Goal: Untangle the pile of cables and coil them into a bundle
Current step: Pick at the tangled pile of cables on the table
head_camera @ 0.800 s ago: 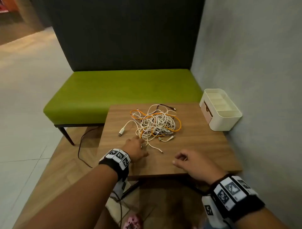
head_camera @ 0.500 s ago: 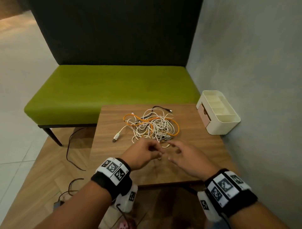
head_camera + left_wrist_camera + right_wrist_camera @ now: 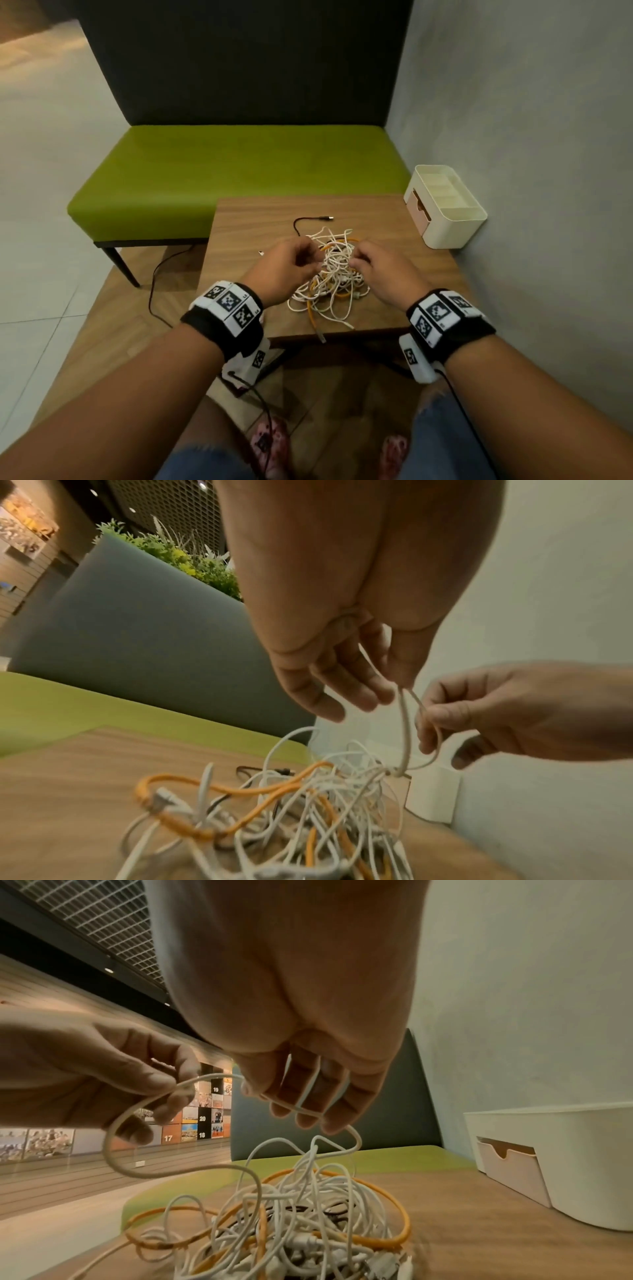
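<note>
The pile of cables (image 3: pixel 327 274) lies on the table (image 3: pixel 239 236), near its front edge, with both hands raised just above it. The left hand (image 3: pixel 286 265) pinches a white cable (image 3: pixel 405 723) between thumb and fingers (image 3: pixel 356 693). The right hand (image 3: pixel 380 270) has its fingers (image 3: pixel 308 1096) curled round the same white strand, which runs between the two hands and drops into the tangle.

Risks from this position:
- Pulling the strand upward may tighten a knot lower down, since it enters the pile where several white loops and the orange cable (image 3: pixel 387 1199) cross.
- The whole pile may lift or slide off the front edge; one cable end (image 3: pixel 321 334) already overhangs it.
- A connector may snag inside a loop.

Not determinable: how many separate white cables there are, which end belongs to the held strand, and where the black cable (image 3: pixel 301 222) passes under the pile. The lower tangle is blurred in both wrist views.
</note>
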Tool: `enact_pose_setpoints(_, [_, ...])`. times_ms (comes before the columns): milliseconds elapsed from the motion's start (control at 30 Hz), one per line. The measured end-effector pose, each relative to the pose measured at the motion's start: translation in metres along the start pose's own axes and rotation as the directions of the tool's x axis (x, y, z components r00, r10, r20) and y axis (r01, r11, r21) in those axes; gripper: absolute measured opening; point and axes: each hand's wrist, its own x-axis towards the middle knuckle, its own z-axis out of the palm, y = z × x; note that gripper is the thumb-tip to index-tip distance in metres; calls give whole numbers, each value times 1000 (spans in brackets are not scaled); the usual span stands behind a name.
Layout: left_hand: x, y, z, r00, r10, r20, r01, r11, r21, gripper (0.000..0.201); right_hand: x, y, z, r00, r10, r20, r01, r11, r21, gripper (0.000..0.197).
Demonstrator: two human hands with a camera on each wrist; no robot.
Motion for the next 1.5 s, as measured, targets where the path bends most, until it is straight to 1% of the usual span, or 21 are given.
enact_pose_setpoints(33, [-6,-3,5,1000,-15,-17,16,1000,26,16,-1,0,2,1000,-1,9,1,1000,-6,15])
enact_pose_setpoints(100, [-16,-7,12,999,-45,-28,47,997,62,32,-4,-1,2,999,-8,38,9,1000,-29,15])
enact_pose_setpoints(200, [-21,-2,19,999,-48,14,46,991,126,59,-5,-7,-1,996,-7,90,12,998,-54,16])
enact_pose_setpoints(300, [-15,3,27,998,-22,61,11,984,176,87,0,-21,0,994,-43,97,50,996,-69,17])
enact_pose_setpoints(367, [-7,5,28,998,-29,63,18,986,167,95,4,-27,3,993,-68,92,74,995,-67,17])
enact_pose_setpoints(433, [0,3,28,998,-25,49,17,985,171,91,6,-27,4,993,-80,86,85,995,-55,16])
enact_pose_setpoints(500, [8,-5,29,999,7,47,-18,971,237,80,8,-20,2,994,-77,74,79,997,-26,15])
enact_pose_setpoints(567, [22,-18,29,999,13,43,-26,950,311,74,12,-14,-2,995,-51,83,51,999,5,14])
enact_pose_setpoints(667, [44,-36,33,999,-27,46,5,905,425,72,27,-5,3,992,-32,124,32,999,5,14])
enact_pose_setpoints(733, [57,-42,32,991,-106,86,51,872,487,76,41,2,10,986,-6,168,2,1000,20,16])
enact_pose_setpoints(800, [66,-48,27,976,-183,119,102,866,489,78,54,6,11,972,45,230,-51,999,20,20])
enact_pose_setpoints(867, [73,-54,21,959,-232,161,128,867,481,75,67,7,5,958,89,271,-98,995,18,22])
enact_pose_setpoints(967, [80,-58,9,954,-210,214,78,863,499,64,85,8,-8,944,109,311,-115,993,2,26])
enact_pose_setpoints(1033, [85,-57,1,957,-192,217,68,877,476,54,98,11,-16,944,135,301,-138,990,-12,26])
enact_pose_setpoints(1133, [92,-63,-4,973,-158,171,64,887,458,43,116,20,-15,957,159,244,-151,987,-52,27])
enact_pose_setpoints(1233, [94,-72,-4,988,-112,109,57,906,420,37,117,29,0,946,163,279,-139,985,-104,39])
enact_pose_setpoints(1333, [79,-78,-9,995,-75,59,47,924,379,40,109,30,4,938,170,301,-133,981,-141,53])
enact_pose_setpoints(1433, [54,-79,-22,991,-37,-126,77,941,329,42,99,24,3,952,184,247,-159,980,-115,54])
enact_pose_setpoints(1467, [44,-80,-26,984,-62,-167,111,947,303,47,95,21,7,957,178,230,-159,982,-101,52])
enact_pose_setpoints(1500, [33,-83,-30,978,-113,-175,159,948,275,53,90,16,11,960,174,219,-159,984,-86,52])
